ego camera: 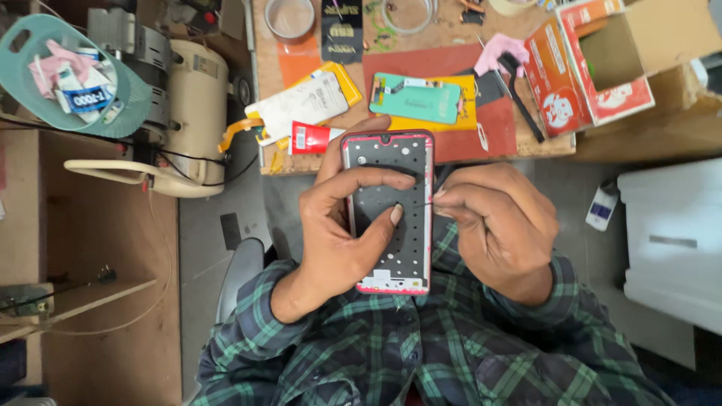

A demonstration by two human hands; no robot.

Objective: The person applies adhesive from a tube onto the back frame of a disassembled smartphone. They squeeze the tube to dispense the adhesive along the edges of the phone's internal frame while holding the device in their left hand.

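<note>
A phone frame (389,214) with a red rim and a dark inner plate dotted with small holes stands upright in the middle of the view, held over the person's lap, just near of the tabletop's (526,146) edge. The left hand (338,233) grips it from the left side: the fingers wrap behind and across the plate, and the thumb presses on the plate near its right edge. The right hand (496,218) sits just right of the frame, fingers pinched narrow on a thin dark tool (430,203) whose tip touches the frame's right rim close to the left thumb. Both forearms wear green-and-dark plaid sleeves (451,353).

Far of the frame, on the tabletop, a small red-and-white tube (312,138) lies just beside the frame's top left corner. Beyond it lies a white phone back panel (304,101) on a yellow sheet, and to the right a teal phone part (416,98) rests on another yellow piece over a red mat (451,64). A black handled tool (519,94) lies right of that, next to an open red-and-white cardboard box (594,64). At far left a cream-coloured machine (195,113) stands beside a teal basket (45,45) filled with scraps.
</note>
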